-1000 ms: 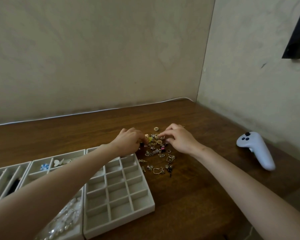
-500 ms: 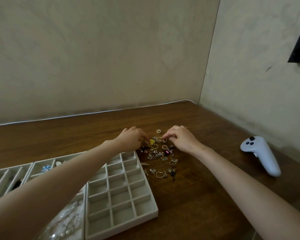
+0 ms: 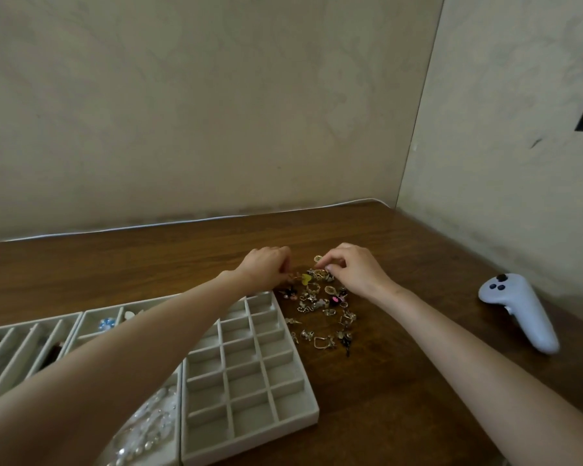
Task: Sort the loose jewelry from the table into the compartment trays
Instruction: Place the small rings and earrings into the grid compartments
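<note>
**Inspector:** Where is the stock?

**Assessor:** The heap of small gold, silver and coloured loose jewelry pieces (image 3: 320,306) lies on the dark brown wooden table (image 3: 401,398). It is just beside the far right corner of the grey felt-lined grid tray (image 3: 249,442).

**Inspector:** And the hands?

**Assessor:** The left hand (image 3: 266,267) sits at the heap's far left edge, beside a yellow heart-shaped charm (image 3: 305,280). Its fingers are curled downward and the tips are hidden, so I cannot tell whether it grips anything. The right hand (image 3: 354,274) is at the heap's far edge, with thumb and forefinger drawn together over gold pieces. Whether 1 is pinched between them cannot be told.

**Inspector:** Which step is this?

**Assessor:** I judge it to be picking and separating, early in the task.

**Inspector:** What do you recommend?

**Assessor:** Lift 1 piece at a time, pinched by its body rather than by a hook. Steady the neighbouring pieces with the other hand so tangled items do not trail. Carry each piece low across the short gap and seat it fully inside 1 compartment.

**Inspector:** Anything else present?

**Assessor:** 1 white handheld controller (image 3: 519,311), well apart to the right.
</note>
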Demonstrator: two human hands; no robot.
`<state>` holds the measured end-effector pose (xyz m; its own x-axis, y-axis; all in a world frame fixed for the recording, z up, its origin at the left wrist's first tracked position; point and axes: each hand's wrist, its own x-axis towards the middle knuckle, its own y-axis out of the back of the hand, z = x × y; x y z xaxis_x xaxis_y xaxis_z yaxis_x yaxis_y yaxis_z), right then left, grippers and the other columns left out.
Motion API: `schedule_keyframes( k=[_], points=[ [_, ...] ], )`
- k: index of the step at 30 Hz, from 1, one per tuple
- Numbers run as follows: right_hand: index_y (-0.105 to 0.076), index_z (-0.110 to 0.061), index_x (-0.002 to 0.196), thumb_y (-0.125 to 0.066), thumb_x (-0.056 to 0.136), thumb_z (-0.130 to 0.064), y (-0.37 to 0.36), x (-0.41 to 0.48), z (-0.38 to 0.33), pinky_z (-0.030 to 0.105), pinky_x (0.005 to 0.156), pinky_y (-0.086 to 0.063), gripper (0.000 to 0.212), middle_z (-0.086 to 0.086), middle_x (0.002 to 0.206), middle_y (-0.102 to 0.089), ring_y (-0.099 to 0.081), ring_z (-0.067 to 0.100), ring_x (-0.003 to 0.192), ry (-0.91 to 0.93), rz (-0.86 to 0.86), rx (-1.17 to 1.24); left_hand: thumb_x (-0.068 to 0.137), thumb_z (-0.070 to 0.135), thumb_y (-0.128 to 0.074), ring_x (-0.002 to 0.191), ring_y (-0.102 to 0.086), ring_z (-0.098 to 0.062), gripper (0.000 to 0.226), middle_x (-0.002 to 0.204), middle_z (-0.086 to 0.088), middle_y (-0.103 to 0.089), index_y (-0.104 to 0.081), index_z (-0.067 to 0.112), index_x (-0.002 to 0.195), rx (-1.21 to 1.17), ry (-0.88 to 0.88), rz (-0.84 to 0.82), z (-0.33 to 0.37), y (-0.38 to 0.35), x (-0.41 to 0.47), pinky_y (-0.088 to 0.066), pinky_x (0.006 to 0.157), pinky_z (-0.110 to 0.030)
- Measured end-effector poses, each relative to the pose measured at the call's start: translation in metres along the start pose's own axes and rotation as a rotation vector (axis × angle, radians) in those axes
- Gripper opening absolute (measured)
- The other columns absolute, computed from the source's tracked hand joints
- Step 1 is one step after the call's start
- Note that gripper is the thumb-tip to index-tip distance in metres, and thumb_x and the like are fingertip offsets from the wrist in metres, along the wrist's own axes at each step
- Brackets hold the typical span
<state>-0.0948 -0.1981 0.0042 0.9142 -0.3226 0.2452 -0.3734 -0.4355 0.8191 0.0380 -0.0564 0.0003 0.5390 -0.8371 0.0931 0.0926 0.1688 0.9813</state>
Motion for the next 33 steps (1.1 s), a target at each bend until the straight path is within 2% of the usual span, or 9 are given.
schedule_keyframes(
  k=[4, 6, 8, 12, 16, 21, 25, 29, 33],
  points=[
    [-0.069, -0.020, 0.107, -0.056, 0.093, -0.012, 0.001, -0.001, -0.011, 0.024, 0.092, -0.044, 0.021, -0.005, 0.114, -0.062, -0.054, 0.008, 0.107, 0.020, -0.003, 0.101, 0.082, 0.017, -0.068, 0.086, -0.061, -0.017, 0.018, 0.091, 0.001, -0.062, -0.052, 0.017, 0.088, -0.230, 0.012, 0.152, -0.002, 0.006, -0.015, -0.053, 0.077, -0.033],
    [-0.068, -0.019, 0.109, -0.055, 0.094, -0.012, 0.002, -0.002, -0.019, 0.017, 0.080, -0.046, 0.021, -0.008, 0.109, -0.064, -0.058, 0.006, 0.099, -0.031, 0.005, 0.291, 0.080, 0.011, -0.070, 0.083, -0.061, -0.017, 0.017, 0.087, -0.001, -0.063, -0.054, 0.013, 0.085, -0.321, -0.025, 0.261, 0.000, 0.013, -0.025, -0.054, 0.075, -0.033],
    [-0.067, -0.017, 0.108, -0.054, 0.095, -0.015, 0.003, -0.003, -0.028, 0.020, 0.070, -0.050, 0.019, -0.002, 0.099, -0.069, -0.065, 0.010, 0.087, -0.136, -0.015, 0.526, 0.078, 0.006, -0.071, 0.079, -0.061, -0.018, 0.016, 0.085, -0.004, -0.064, -0.056, 0.008, 0.083, -0.361, -0.078, 0.354, 0.002, 0.021, -0.035, -0.054, 0.073, -0.035],
    [-0.066, -0.007, 0.099, -0.060, 0.092, -0.020, 0.001, -0.005, -0.048, 0.025, 0.065, -0.054, 0.016, 0.008, 0.080, -0.070, -0.067, 0.016, 0.071, -0.224, -0.105, 0.817, 0.076, 0.002, -0.072, 0.072, -0.059, -0.018, 0.018, 0.082, -0.002, -0.061, -0.055, 0.008, 0.079, -0.294, -0.193, 0.514, 0.000, 0.032, -0.053, -0.053, 0.066, -0.037],
    [-0.066, -0.001, 0.100, -0.069, 0.084, -0.014, -0.001, -0.004, -0.069, 0.028, 0.070, -0.054, 0.021, 0.008, 0.078, -0.068, -0.066, 0.016, 0.070, -0.248, -0.162, 0.997, 0.076, 0.000, -0.068, 0.068, -0.057, -0.021, 0.018, 0.082, -0.003, -0.058, -0.052, 0.007, 0.081, -0.212, -0.249, 0.579, -0.006, 0.038, -0.073, -0.051, 0.060, -0.041],
    [-0.065, -0.004, 0.095, -0.068, 0.080, 0.001, -0.007, -0.006, -0.093, 0.026, 0.062, -0.057, 0.015, 0.008, 0.077, -0.069, -0.068, 0.016, 0.067, -0.268, -0.244, 1.038, 0.079, 0.001, -0.064, 0.070, -0.057, -0.024, 0.015, 0.086, -0.005, -0.059, -0.052, 0.006, 0.087, -0.153, -0.235, 0.567, -0.018, 0.046, -0.097, -0.049, 0.060, -0.041],
    [-0.066, -0.004, 0.094, -0.064, 0.082, 0.006, -0.013, -0.010, -0.111, 0.024, 0.063, -0.057, 0.016, 0.008, 0.081, -0.070, -0.069, 0.014, 0.066, -0.222, -0.238, 0.947, 0.082, -0.001, -0.058, 0.082, -0.058, -0.023, 0.022, 0.098, -0.003, -0.059, -0.050, 0.007, 0.100, -0.132, -0.185, 0.481, -0.040, 0.055, -0.120, -0.049, 0.067, -0.041],
    [-0.066, -0.003, 0.098, -0.062, 0.083, 0.008, -0.020, -0.016, -0.131, 0.023, 0.066, -0.057, 0.019, 0.010, 0.088, -0.068, -0.069, 0.015, 0.070, -0.143, -0.266, 0.856, 0.084, -0.003, -0.053, 0.089, -0.059, -0.022, 0.027, 0.107, -0.004, -0.058, -0.051, 0.007, 0.109, -0.133, -0.043, 0.481, -0.078, 0.062, -0.144, -0.052, 0.074, -0.043],
    [-0.065, -0.003, 0.101, -0.062, 0.082, 0.011, -0.035, -0.027, -0.162, 0.024, 0.070, -0.058, 0.023, 0.010, 0.089, -0.066, -0.068, 0.015, 0.075, -0.052, -0.338, 0.764, 0.084, -0.002, -0.055, 0.090, -0.060, -0.026, 0.022, 0.107, -0.007, -0.059, -0.059, 0.006, 0.104, -0.156, 0.071, 0.493, -0.106, 0.062, -0.166, -0.051, 0.077, -0.041]
  ],
)
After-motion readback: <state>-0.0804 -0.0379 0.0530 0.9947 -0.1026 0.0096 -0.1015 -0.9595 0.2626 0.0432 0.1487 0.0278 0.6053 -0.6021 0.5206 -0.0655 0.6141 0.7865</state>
